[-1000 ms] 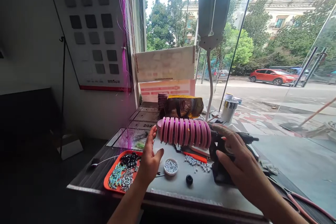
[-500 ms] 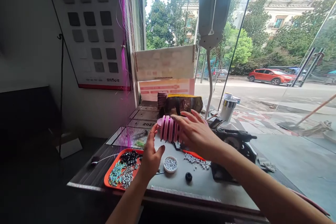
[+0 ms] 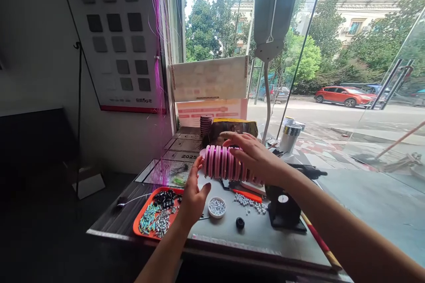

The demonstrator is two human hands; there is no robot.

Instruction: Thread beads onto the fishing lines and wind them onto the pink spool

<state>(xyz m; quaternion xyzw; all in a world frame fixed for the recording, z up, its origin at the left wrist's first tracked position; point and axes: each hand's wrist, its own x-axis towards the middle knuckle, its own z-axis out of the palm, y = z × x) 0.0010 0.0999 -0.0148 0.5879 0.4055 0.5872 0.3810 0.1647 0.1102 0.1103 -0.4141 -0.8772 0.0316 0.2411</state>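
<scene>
A row of thin pink discs [image 3: 220, 162], stacked side by side like spools, lies horizontally above the table with dark gaps between the discs. My left hand [image 3: 195, 190] is at its left end, fingertips up against the end disc and thumb held apart. Above the row's right part is my right hand [image 3: 254, 152], fingers stretched and spread over the discs; whether they touch is unclear. My right hand and forearm hide the row's right end. Below it stands a black machine [image 3: 283, 208], partly covered by my forearm.
An orange tray [image 3: 137, 225] holds several kinds of small parts. A round white dish [image 3: 217, 216] of pale beads stands near loose beads [image 3: 249, 202], a black ring-shaped piece [image 3: 240, 223] and an orange-handled tool [image 3: 247, 196]. Behind are more stacked discs [image 3: 206, 126] and a metal can [image 3: 289, 138].
My right hand has shifted right and slightly up along the row, uncovering more pink discs and the orange handle. My left hand stays at the left end.
</scene>
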